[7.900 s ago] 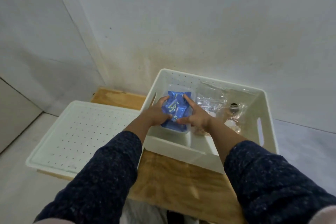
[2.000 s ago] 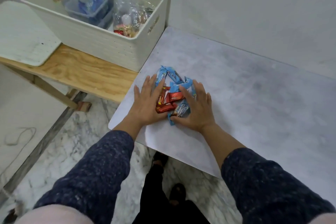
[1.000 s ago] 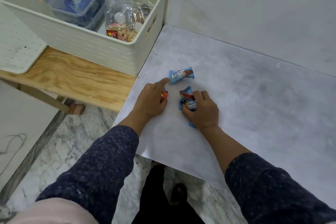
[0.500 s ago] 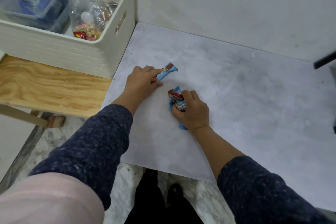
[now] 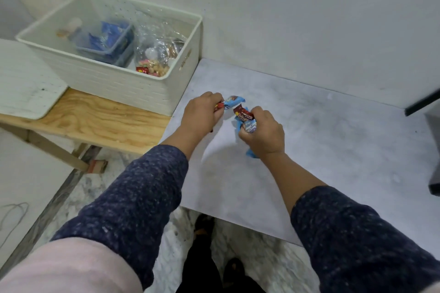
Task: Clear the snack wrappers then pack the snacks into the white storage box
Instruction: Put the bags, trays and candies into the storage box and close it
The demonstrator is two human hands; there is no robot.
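My left hand (image 5: pixel 201 115) grips a few small snack packs, a blue one (image 5: pixel 233 101) and a red one sticking out past the fingers. My right hand (image 5: pixel 264 134) grips a bunch of blue and red snack packs (image 5: pixel 245 119), with a blue end poking out below the palm. Both hands are lifted just over the grey table (image 5: pixel 321 150), close together. The white storage box (image 5: pixel 123 83) stands to the left on a wooden bench, holding a clear tub of blue packs (image 5: pixel 107 43) and a clear bag of sweets (image 5: pixel 154 59).
The box's white perforated lid (image 5: pixel 23 83) lies on the wooden bench (image 5: pixel 95 121) left of the box. A wall runs behind the box and table. A dark object (image 5: pixel 435 150) juts in at the right edge. My feet show on the marble floor below.
My left hand has gathered the blue pack off the table and curled round it. Both hands have lifted off the surface with their packs, and the view has swung left toward the box.
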